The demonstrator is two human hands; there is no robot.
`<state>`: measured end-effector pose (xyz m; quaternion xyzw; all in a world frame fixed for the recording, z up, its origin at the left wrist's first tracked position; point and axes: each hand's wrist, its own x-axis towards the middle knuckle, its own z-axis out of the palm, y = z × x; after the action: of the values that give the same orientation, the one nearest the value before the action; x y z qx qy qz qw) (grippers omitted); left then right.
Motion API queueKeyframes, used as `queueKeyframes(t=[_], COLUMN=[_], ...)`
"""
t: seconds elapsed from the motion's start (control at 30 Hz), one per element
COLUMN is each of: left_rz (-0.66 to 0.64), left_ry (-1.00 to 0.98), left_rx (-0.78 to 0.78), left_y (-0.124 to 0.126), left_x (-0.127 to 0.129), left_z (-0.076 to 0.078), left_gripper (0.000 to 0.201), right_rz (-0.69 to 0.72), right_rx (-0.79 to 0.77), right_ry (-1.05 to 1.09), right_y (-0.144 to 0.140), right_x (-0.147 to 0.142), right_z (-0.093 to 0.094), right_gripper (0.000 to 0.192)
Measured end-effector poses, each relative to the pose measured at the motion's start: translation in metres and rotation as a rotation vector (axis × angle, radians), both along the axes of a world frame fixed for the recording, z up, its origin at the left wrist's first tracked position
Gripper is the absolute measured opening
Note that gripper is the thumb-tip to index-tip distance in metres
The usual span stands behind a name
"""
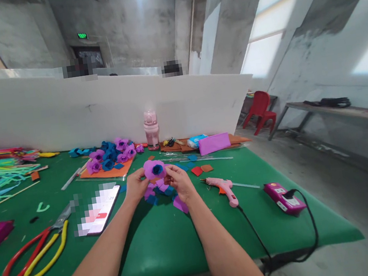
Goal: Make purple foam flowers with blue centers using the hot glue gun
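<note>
Well left of the one glue gun [221, 187], about ten purple and blue flowers [108, 156] are heaped, apparently done, though overlap prevents a sure count. Nearer it, one flower [154, 170], judged almost complete, is pinched by the left hand [135, 184] and right hand [180, 182]; several loose petals [180, 204], also left of it, seem unused.

Matt, paper-like flower [154, 169]; smooth plastic glue gun [222, 184]; smooth, slightly glossy tabletop [165, 250]; rough concrete wall [137, 25].
</note>
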<state>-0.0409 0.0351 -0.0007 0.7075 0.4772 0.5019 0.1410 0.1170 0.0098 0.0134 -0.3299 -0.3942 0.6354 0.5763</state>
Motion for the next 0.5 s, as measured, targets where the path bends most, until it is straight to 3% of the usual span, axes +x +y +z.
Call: queueKeyframes(t=[0.3, 0.5], left_rz=[0.085, 0.104], left_ry=[-0.125, -0.101], left_rx=[0.020, 0.105], left_y=[-0.004, -0.002], left_x=[0.002, -0.004], left_z=[0.004, -0.002], left_gripper=[0.023, 0.027], right_rz=[0.029, 0.281], right_rx=[-0.020, -0.155], right_ry=[0.020, 0.164], right_y=[0.002, -0.004], right_x=[-0.008, -0.018], right_z=[-0.011, -0.014], right_gripper=[0.009, 0.019])
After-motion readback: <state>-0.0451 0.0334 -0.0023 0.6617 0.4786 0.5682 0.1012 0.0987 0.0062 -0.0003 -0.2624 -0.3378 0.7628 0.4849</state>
